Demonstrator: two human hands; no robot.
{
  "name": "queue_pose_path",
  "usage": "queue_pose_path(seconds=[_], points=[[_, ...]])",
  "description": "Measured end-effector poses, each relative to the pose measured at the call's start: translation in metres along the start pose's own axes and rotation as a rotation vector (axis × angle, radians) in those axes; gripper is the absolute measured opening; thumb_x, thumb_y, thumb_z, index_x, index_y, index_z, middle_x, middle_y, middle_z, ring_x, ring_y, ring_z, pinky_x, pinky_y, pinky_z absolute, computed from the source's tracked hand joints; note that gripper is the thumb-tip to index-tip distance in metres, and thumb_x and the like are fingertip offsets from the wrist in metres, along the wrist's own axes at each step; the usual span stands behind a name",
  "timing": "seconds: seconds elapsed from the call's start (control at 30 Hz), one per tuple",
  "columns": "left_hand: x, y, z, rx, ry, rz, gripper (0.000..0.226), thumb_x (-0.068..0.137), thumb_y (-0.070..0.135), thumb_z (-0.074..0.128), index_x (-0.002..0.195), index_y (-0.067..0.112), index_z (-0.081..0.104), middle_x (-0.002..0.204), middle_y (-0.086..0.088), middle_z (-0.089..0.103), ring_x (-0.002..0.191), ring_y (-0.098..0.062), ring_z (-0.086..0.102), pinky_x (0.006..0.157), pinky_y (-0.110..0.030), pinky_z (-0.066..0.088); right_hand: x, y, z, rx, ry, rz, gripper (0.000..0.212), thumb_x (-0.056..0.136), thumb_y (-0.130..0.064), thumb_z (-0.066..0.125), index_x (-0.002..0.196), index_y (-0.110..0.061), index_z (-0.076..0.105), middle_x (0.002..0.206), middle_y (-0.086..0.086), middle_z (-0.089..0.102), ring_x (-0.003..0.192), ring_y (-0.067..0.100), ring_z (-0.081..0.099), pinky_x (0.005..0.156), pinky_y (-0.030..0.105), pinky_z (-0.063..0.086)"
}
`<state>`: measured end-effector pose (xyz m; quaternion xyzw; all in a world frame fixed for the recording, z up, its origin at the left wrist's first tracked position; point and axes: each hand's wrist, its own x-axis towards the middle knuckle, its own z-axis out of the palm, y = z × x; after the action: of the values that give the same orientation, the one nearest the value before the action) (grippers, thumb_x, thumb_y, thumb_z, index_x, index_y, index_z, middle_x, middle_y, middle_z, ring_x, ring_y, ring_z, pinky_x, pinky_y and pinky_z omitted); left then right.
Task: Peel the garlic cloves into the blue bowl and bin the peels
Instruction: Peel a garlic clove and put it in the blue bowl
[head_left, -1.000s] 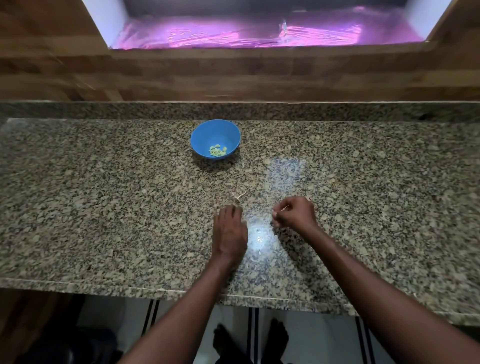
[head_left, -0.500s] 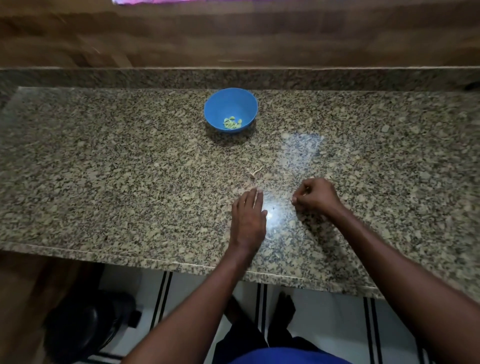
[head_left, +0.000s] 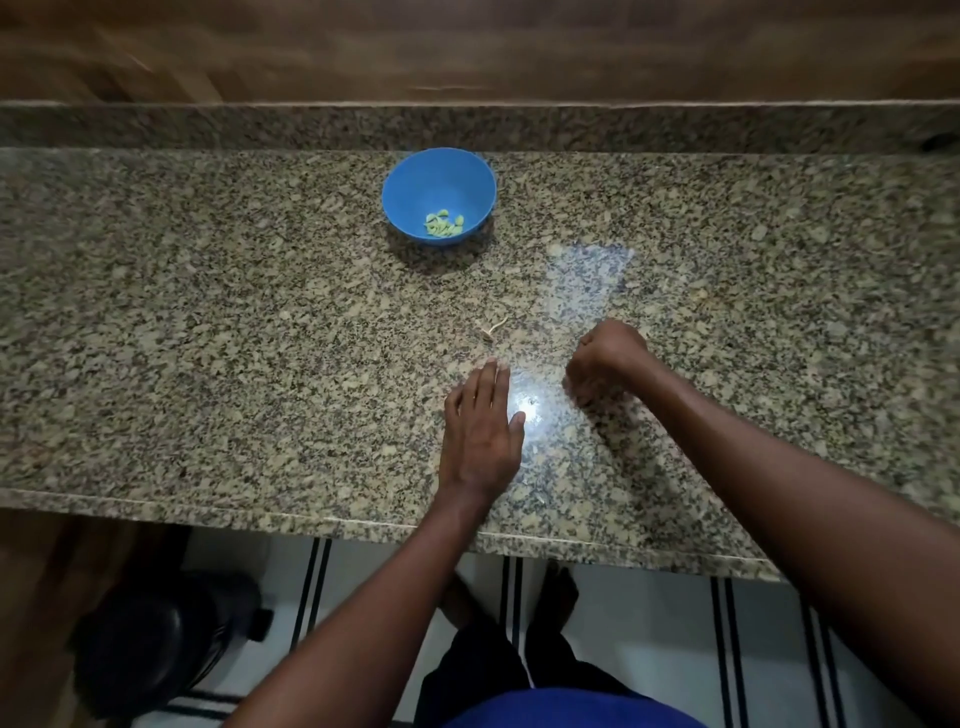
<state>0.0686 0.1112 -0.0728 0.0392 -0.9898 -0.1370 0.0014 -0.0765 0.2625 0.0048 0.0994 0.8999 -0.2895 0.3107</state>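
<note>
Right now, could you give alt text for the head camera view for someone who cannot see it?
On a granite counter, a left hand lies flat, fingers straight, beside a fisted right hand. Behind them, a peel scrap and a blue bowl holding peeled cloves.

A speckled brown-and-grey granite countertop (head_left: 208, 338) is shown polished and glossy, with light reflected in it. A round blue bowl (head_left: 415, 187) appears of smooth, matt plastic. Brown wood-grain panelling (head_left: 467, 47) is seen behind.
</note>
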Motion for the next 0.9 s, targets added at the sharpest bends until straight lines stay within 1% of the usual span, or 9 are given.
queue_pose_path(seconds=[0.07, 0.13, 0.23, 0.3, 0.43, 0.57, 0.7, 0.8, 0.9], points=[[0.0, 0.0, 0.0, 0.01, 0.003, 0.005, 0.062, 0.106, 0.039, 0.036, 0.159, 0.01, 0.028, 0.166, -0.01, 0.027, 0.151, -0.024, 0.026, 0.124, -0.045, 0.022, 0.002, -0.005, 0.003, -0.015, 0.01, -0.014, 0.016, 0.075, -0.009, 0.085, 0.085, -0.005, 0.072, 0.076, 0.007, 0.074, 0.046, 0.008, 0.067, 0.039, 0.017, 0.046], [0.0, 0.0, 0.0, 0.004, -0.003, -0.001, 0.062, 0.105, 0.039, 0.037, 0.159, 0.011, 0.028, 0.166, -0.01, 0.027, 0.151, -0.024, 0.025, 0.124, -0.045, 0.023, 0.003, -0.002, 0.002, -0.027, -0.017, -0.043, 0.014, 0.076, -0.004, 0.084, 0.085, -0.003, 0.072, 0.076, 0.008, 0.074, 0.043, 0.006, 0.065, 0.038, 0.015, 0.044], [-0.001, 0.001, -0.001, 0.01, -0.001, -0.009, 0.062, 0.105, 0.039, 0.038, 0.159, 0.011, 0.029, 0.166, -0.01, 0.028, 0.151, -0.025, 0.026, 0.123, -0.045, 0.024, 0.005, 0.001, 0.0, -0.092, -0.037, -0.131, 0.009, 0.077, 0.002, 0.078, 0.081, -0.004, 0.073, 0.076, 0.008, 0.074, 0.053, 0.01, 0.068, 0.04, 0.015, 0.044], [0.001, 0.001, -0.002, 0.006, -0.004, -0.01, 0.062, 0.104, 0.039, 0.039, 0.158, 0.011, 0.03, 0.166, -0.009, 0.029, 0.151, -0.024, 0.027, 0.123, -0.045, 0.023, 0.005, 0.005, 0.0, -0.14, -0.021, -0.205, 0.013, 0.08, 0.005, 0.075, 0.078, -0.007, 0.072, 0.075, 0.006, 0.073, 0.062, 0.014, 0.071, 0.043, 0.019, 0.048], [0.001, 0.001, 0.0, 0.003, -0.014, -0.027, 0.062, 0.104, 0.04, 0.039, 0.159, 0.013, 0.03, 0.167, -0.008, 0.027, 0.152, -0.023, 0.026, 0.123, -0.043, 0.021, 0.002, 0.025, -0.007, 0.06, -0.061, -0.267, 0.014, 0.077, -0.004, 0.085, 0.082, -0.004, 0.072, 0.071, 0.008, 0.075, 0.064, 0.022, 0.076, 0.058, 0.03, 0.06], [0.0, 0.0, -0.001, 0.005, -0.012, -0.024, 0.062, 0.104, 0.041, 0.038, 0.158, 0.013, 0.03, 0.166, -0.008, 0.027, 0.151, -0.023, 0.026, 0.123, -0.044, 0.022, 0.0, 0.034, -0.009, 0.137, -0.077, -0.298, 0.011, 0.081, -0.007, 0.084, 0.081, -0.001, 0.074, 0.065, 0.009, 0.074, 0.061, 0.023, 0.075, 0.056, 0.029, 0.059], [0.0, 0.002, -0.002, -0.011, -0.003, -0.023, 0.062, 0.103, 0.04, 0.039, 0.158, 0.013, 0.031, 0.166, -0.008, 0.028, 0.151, -0.022, 0.027, 0.122, -0.044, 0.024, 0.0, 0.027, -0.011, 0.132, -0.093, -0.238, 0.004, 0.085, 0.003, 0.077, 0.083, 0.004, 0.074, 0.068, 0.014, 0.075, 0.062, 0.024, 0.075, 0.052, 0.025, 0.057], [-0.001, 0.001, -0.002, -0.011, -0.004, -0.022, 0.062, 0.103, 0.04, 0.039, 0.158, 0.013, 0.031, 0.166, -0.008, 0.028, 0.15, -0.023, 0.027, 0.122, -0.044, 0.024, 0.004, 0.02, -0.014, 0.088, -0.15, -0.185, 0.005, 0.083, 0.01, 0.073, 0.085, 0.006, 0.073, 0.075, 0.018, 0.076, 0.07, 0.028, 0.077, 0.065, 0.033, 0.064], [0.0, 0.001, -0.002, -0.009, -0.003, -0.023, 0.062, 0.103, 0.041, 0.038, 0.158, 0.013, 0.03, 0.166, -0.008, 0.028, 0.15, -0.023, 0.028, 0.122, -0.044, 0.024, 0.011, 0.019, -0.01, 0.051, -0.141, -0.187, 0.006, 0.08, 0.008, 0.074, 0.084, 0.003, 0.072, 0.077, 0.015, 0.076, 0.075, 0.03, 0.077, 0.078, 0.045, 0.064]])
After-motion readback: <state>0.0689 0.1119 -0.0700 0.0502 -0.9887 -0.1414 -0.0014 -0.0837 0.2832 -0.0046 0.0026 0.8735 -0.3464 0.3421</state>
